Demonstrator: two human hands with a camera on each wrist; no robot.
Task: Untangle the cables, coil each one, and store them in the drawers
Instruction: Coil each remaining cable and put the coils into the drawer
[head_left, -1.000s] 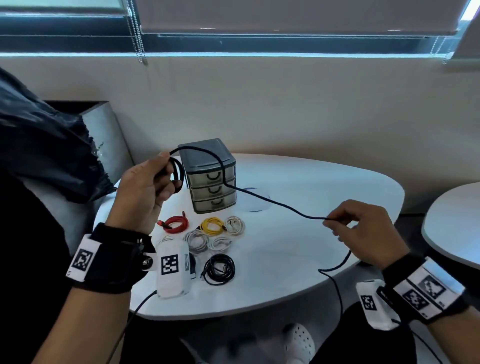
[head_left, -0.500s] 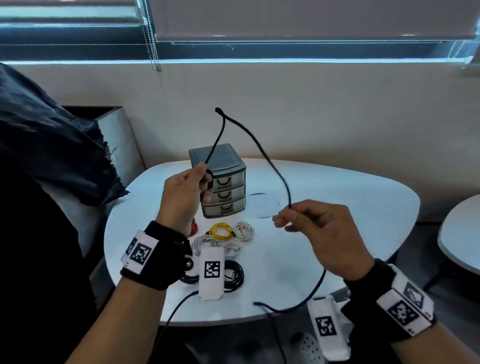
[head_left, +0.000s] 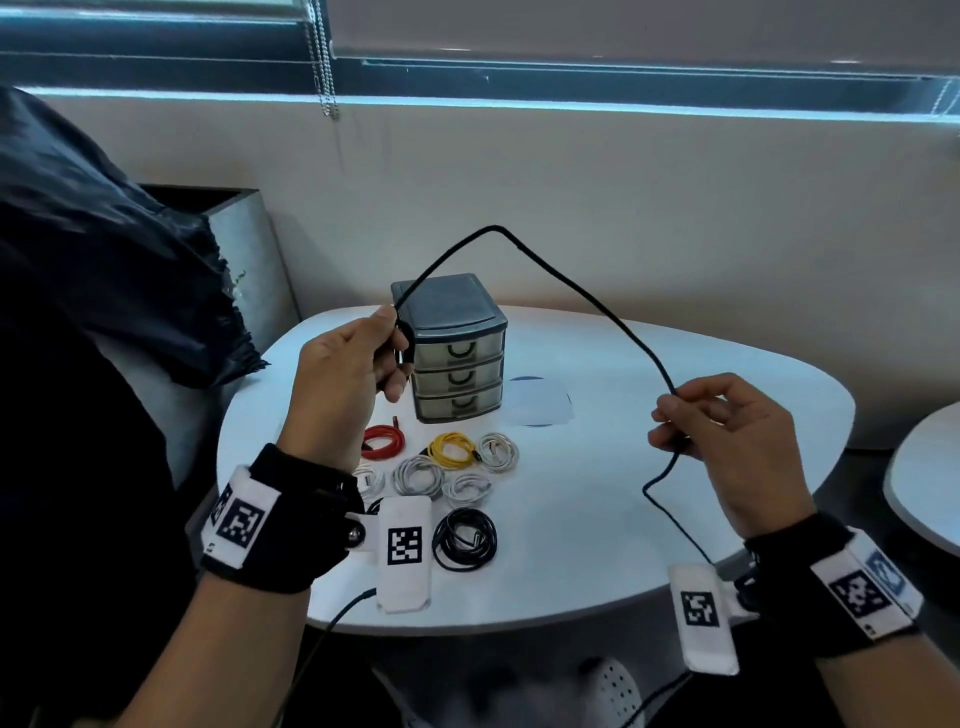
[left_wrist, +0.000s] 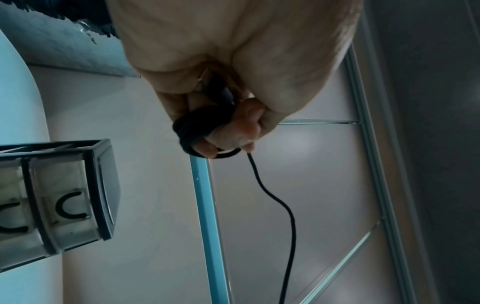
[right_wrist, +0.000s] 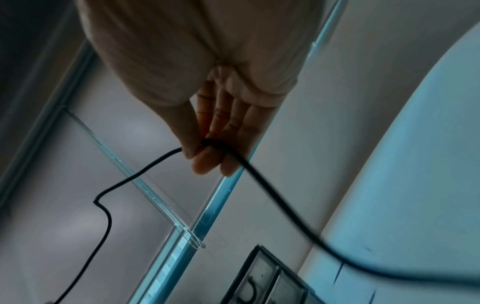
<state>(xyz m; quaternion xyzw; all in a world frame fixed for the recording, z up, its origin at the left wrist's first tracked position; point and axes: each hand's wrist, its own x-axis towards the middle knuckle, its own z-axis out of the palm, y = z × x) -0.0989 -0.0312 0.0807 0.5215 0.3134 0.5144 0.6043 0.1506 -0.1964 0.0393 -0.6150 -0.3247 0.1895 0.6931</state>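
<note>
Now, at about nine o'clock, the left hand (head_left: 348, 384) grips the small wound coil of the black cable (head_left: 582, 296) in front of the drawers (head_left: 457, 358). At three o'clock the right hand (head_left: 727, 441) pinches the free length. Better to feed slack smoothly, keeping loops even and untwisted. Compared with half a second ago, the hands have spread wider and the arch sits lower.

Left hand (head_left: 353, 374): raised, gripping a small wound coil of the black cable (head_left: 571, 291).
Right hand (head_left: 727, 441): pinching the same cable, which arches high between both hands.
Drawers (head_left: 457, 358): three-tier unit at 12 o'clock on the desk (head_left: 649, 519).
Coiled cables: red (head_left: 383, 442), yellow (head_left: 453, 448), several white, one black (head_left: 464, 539), clustered at 6 o'clock of the unit.
</note>
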